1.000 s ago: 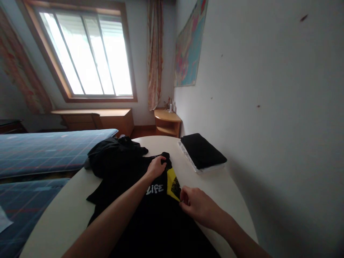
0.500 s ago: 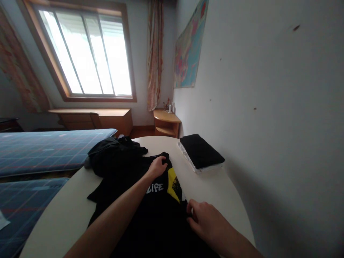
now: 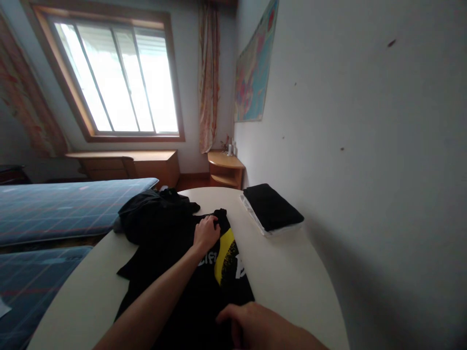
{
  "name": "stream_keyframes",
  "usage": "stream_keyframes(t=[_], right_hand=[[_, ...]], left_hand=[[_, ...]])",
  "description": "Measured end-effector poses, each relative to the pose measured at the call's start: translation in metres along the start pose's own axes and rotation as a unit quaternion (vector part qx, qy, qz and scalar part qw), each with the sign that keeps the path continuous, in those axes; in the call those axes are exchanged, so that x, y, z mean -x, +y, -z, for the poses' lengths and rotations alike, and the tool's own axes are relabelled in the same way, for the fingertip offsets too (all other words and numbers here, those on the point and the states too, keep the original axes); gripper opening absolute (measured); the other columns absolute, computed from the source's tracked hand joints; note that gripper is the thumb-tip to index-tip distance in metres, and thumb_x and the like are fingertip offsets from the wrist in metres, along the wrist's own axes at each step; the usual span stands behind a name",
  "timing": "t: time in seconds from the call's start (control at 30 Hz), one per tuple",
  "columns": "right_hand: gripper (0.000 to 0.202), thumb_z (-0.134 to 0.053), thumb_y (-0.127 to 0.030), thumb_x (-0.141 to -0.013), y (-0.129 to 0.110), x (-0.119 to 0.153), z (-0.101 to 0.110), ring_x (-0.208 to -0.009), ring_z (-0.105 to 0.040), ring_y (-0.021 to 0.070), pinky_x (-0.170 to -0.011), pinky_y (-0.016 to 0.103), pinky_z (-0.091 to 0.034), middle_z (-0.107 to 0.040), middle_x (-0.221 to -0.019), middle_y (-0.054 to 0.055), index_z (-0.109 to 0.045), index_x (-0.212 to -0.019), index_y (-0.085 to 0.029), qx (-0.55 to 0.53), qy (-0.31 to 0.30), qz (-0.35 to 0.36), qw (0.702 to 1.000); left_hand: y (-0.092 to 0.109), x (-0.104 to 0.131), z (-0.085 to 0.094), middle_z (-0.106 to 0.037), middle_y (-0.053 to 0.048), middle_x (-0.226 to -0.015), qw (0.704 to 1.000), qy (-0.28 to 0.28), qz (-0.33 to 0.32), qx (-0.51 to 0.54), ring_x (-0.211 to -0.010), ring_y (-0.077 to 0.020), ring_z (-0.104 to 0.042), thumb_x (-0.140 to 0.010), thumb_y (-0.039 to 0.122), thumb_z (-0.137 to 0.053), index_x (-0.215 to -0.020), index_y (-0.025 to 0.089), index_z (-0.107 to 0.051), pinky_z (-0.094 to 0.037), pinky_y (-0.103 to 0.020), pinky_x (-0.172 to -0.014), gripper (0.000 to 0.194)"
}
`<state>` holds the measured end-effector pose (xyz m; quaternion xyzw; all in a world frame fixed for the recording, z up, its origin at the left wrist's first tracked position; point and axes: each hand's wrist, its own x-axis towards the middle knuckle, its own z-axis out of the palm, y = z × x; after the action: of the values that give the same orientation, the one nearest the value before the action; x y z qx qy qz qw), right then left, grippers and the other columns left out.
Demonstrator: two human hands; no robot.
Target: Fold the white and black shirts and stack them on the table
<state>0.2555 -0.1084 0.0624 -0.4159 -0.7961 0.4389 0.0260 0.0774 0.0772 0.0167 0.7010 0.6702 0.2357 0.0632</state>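
Observation:
A black T-shirt (image 3: 175, 296) with white lettering and a yellow patch lies on the round white table (image 3: 292, 272). My left hand (image 3: 207, 234) is on its far part, near the top edge, fingers curled with dark cloth between thumb and fingertips. Close to me, at the shirt's right side, my right hand (image 3: 251, 321) has its index finger bent down onto the fabric. Its thumb is tucked beneath, and the lower part of this hand runs toward the frame's bottom edge. The cloth under the right hand is partly hidden.
A heap of dark clothing (image 3: 149, 214) lies at the table's far left. On the far right sits a folded black garment (image 3: 272, 206) over something white. Blue plaid mattresses (image 3: 73, 209) stand left of the table, and a wall (image 3: 383, 194) rises at right.
My right hand has moved nearer to me and left. The shirt's right side now lies flatter, showing more of the yellow patch and a white letter. My left hand has shifted slightly left.

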Motion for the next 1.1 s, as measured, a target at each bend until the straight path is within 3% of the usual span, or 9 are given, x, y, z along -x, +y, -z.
stream_keyframes(t=[0.1, 0.23, 0.4, 0.57, 0.83, 0.97, 1.1], right_hand=[[0.041, -0.069, -0.031, -0.082, -0.005, 0.0, 0.008, -0.075, -0.065, 0.0151, -0.064, 0.02, -0.042, -0.073, -0.085, -0.002, -0.067, -0.122, -0.029, 0.024, 0.025, 0.013, 0.999], [0.025, -0.058, -0.029, -0.088, 0.0, -0.016, 0.02, -0.072, -0.065, 0.0141, -0.063, 0.021, -0.04, -0.074, -0.084, -0.001, -0.07, -0.111, -0.026, 0.068, 0.099, 0.018, 0.993], [0.019, -0.054, -0.027, -0.092, 0.022, -0.064, 0.048, -0.083, -0.067, 0.0166, -0.069, 0.023, -0.04, -0.074, -0.093, 0.004, -0.07, -0.1, -0.021, 0.122, 0.232, -0.027, 0.965], [0.026, -0.048, -0.028, -0.097, 0.047, -0.125, 0.092, -0.096, -0.068, 0.0191, -0.078, 0.026, -0.042, -0.075, -0.103, 0.008, -0.069, -0.109, -0.02, 0.144, 0.318, -0.103, 0.932], [0.033, -0.041, -0.021, -0.1, 0.076, -0.216, 0.144, -0.107, -0.066, 0.0197, -0.087, 0.025, -0.045, -0.071, -0.119, 0.013, -0.064, -0.123, -0.014, 0.119, 0.337, -0.098, 0.929], [0.038, -0.04, -0.008, -0.095, 0.086, -0.238, 0.157, -0.102, -0.067, 0.0146, -0.086, 0.02, -0.046, -0.073, -0.115, 0.007, -0.066, -0.123, -0.017, 0.118, 0.313, -0.05, 0.941], [0.034, -0.048, -0.008, -0.09, 0.094, -0.245, 0.17, -0.097, -0.068, 0.0163, -0.082, 0.021, -0.048, -0.075, -0.107, 0.006, -0.073, -0.111, -0.018, 0.143, 0.277, -0.019, 0.95]], left_hand=[[-0.004, -0.001, 0.0, -0.069, -0.009, -0.118, 0.999, 0.025, 0.022, -0.01, -0.112, -0.0261, -0.061, -0.096, 0.031, -0.048, -0.11, 0.022, -0.064, -0.044, -0.037, -0.095, 0.023], [-0.013, 0.001, -0.006, -0.069, -0.008, -0.116, 1.0, 0.021, 0.009, -0.018, -0.113, -0.0275, -0.059, -0.092, 0.033, -0.057, -0.107, 0.022, -0.066, -0.044, -0.038, -0.095, 0.021], [-0.02, 0.006, -0.013, -0.066, -0.008, -0.125, 0.999, 0.023, -0.024, -0.012, -0.119, -0.0261, -0.056, -0.095, 0.03, -0.053, -0.12, 0.02, -0.063, -0.041, -0.037, -0.1, 0.029], [-0.021, 0.007, -0.014, -0.064, -0.009, -0.129, 0.999, 0.027, -0.042, -0.007, -0.121, -0.0267, -0.054, -0.094, 0.027, -0.053, -0.126, 0.018, -0.061, -0.04, -0.037, -0.102, 0.034], [-0.024, 0.006, -0.016, -0.064, -0.01, -0.129, 0.998, 0.028, -0.048, -0.001, -0.12, -0.0269, -0.054, -0.093, 0.026, -0.053, -0.127, 0.016, -0.06, -0.039, -0.037, -0.103, 0.037], [-0.024, 0.005, -0.016, -0.064, -0.011, -0.128, 0.999, 0.03, -0.045, 0.003, -0.121, -0.0267, -0.054, -0.093, 0.025, -0.053, -0.128, 0.015, -0.059, -0.039, -0.037, -0.103, 0.037], [-0.021, 0.006, -0.015, -0.063, -0.011, -0.128, 0.999, 0.03, -0.041, 0.008, -0.121, -0.0265, -0.053, -0.092, 0.024, -0.052, -0.127, 0.016, -0.059, -0.038, -0.038, -0.103, 0.037]])
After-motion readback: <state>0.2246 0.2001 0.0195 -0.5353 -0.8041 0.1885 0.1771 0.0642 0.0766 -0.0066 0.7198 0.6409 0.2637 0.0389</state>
